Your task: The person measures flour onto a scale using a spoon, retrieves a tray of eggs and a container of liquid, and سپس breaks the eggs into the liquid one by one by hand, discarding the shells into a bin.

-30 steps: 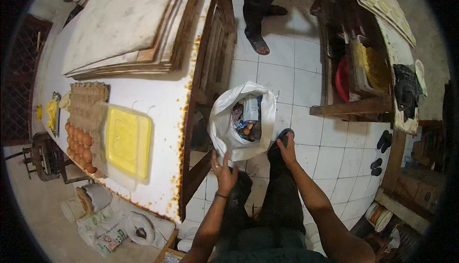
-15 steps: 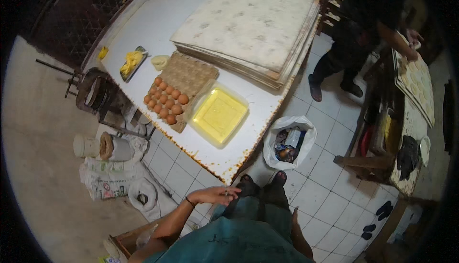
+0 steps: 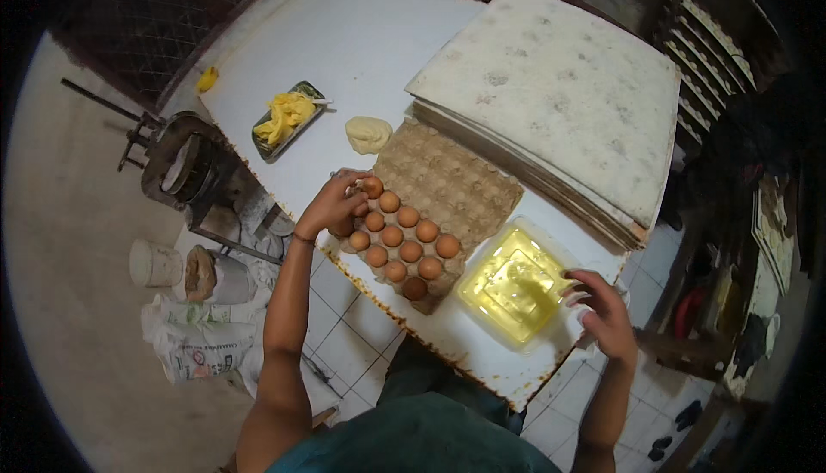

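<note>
My left hand (image 3: 334, 205) reaches over the left edge of the cardboard egg tray (image 3: 443, 166), its fingers curled round a brown egg that they partly hide. Several brown eggs (image 3: 391, 235) fill the near part of the tray; the far cups hold none. Beside the tray is a clear plastic tub (image 3: 513, 284) of yellow liquid. My right hand (image 3: 606, 311) is at the tub's right side, thumb and fingers apart and bent. Whether it touches the rim I cannot tell.
A stack of large pale boards (image 3: 551, 98) takes up the table's far right. Behind the eggs lie a dough lump (image 3: 368, 135) and a tray of yellow, butter-like stuff (image 3: 286, 120). The white table (image 3: 318, 38) has rusty edges. Sacks (image 3: 202, 335) stand on the floor at left.
I have come closer to the table. My left hand has risen from my side to the eggs, and my right hand has come up beside the tub.
</note>
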`<act>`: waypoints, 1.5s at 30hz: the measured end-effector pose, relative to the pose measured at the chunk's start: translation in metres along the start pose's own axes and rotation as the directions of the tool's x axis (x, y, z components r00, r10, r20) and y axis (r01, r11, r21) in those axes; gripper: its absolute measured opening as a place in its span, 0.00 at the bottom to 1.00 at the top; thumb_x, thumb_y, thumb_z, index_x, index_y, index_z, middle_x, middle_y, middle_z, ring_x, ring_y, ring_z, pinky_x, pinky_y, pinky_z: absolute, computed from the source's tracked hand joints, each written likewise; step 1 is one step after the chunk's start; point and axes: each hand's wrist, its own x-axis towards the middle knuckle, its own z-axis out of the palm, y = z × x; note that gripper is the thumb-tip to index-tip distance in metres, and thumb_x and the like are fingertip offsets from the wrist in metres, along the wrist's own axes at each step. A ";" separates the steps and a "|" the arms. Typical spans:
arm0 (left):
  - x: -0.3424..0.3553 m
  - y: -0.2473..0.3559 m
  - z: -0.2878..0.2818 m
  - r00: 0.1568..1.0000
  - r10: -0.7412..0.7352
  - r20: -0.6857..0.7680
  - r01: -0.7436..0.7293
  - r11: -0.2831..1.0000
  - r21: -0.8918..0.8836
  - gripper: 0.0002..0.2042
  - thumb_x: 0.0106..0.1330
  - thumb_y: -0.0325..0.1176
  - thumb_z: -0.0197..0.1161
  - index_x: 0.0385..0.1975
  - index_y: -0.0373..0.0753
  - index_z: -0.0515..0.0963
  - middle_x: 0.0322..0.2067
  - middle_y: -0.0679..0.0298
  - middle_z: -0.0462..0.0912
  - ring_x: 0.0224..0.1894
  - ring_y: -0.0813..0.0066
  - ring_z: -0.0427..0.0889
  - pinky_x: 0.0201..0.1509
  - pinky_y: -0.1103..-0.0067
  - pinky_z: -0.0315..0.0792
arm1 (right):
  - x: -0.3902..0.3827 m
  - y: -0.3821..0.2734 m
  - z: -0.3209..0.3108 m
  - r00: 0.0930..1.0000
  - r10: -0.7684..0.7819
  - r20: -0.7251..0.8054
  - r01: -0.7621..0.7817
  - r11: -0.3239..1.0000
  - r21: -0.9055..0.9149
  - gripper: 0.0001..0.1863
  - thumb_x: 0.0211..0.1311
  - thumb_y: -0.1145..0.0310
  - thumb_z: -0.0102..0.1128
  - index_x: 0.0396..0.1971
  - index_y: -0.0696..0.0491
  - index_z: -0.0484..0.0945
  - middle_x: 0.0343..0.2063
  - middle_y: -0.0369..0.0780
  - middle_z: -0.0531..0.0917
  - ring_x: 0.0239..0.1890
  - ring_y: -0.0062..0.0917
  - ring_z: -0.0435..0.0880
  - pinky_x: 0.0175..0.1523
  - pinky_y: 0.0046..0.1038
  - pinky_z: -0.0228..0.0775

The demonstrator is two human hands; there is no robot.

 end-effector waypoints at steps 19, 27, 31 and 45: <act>0.083 -0.116 0.011 0.834 0.373 0.407 -0.394 0.918 -0.033 0.22 0.47 0.28 0.62 0.45 0.38 0.69 0.39 0.54 0.75 0.40 0.53 0.72 0.46 0.69 0.67 | 0.270 0.095 0.232 0.998 0.063 -0.018 -0.048 0.518 -0.854 0.25 0.45 0.63 0.62 0.45 0.52 0.69 0.40 0.43 0.74 0.45 0.40 0.69 0.49 0.37 0.62; 0.096 -0.104 -0.008 0.811 0.415 0.413 -0.367 0.910 -0.194 0.20 0.47 0.28 0.62 0.43 0.37 0.70 0.39 0.52 0.74 0.40 0.52 0.73 0.44 0.68 0.67 | 0.268 0.087 0.227 0.961 0.055 -0.272 -0.223 0.735 -0.640 0.23 0.41 0.65 0.63 0.41 0.56 0.74 0.36 0.44 0.78 0.40 0.36 0.72 0.45 0.34 0.65; 0.124 -0.080 -0.022 0.830 0.462 0.314 -0.428 0.887 -0.173 0.20 0.48 0.27 0.60 0.44 0.37 0.68 0.41 0.54 0.73 0.43 0.53 0.70 0.46 0.68 0.66 | 0.285 0.085 0.206 0.838 -0.194 -0.510 -0.207 0.752 -0.626 0.23 0.40 0.66 0.61 0.40 0.59 0.73 0.36 0.46 0.77 0.38 0.38 0.72 0.45 0.33 0.66; 0.106 -0.065 0.020 0.656 0.733 0.179 -0.745 0.667 0.000 0.24 0.50 0.34 0.61 0.49 0.36 0.66 0.47 0.55 0.69 0.48 0.57 0.66 0.52 0.71 0.61 | 0.220 0.077 0.181 0.945 0.035 -0.325 -0.265 0.664 -0.699 0.17 0.45 0.68 0.58 0.40 0.53 0.75 0.35 0.44 0.74 0.40 0.41 0.72 0.45 0.35 0.66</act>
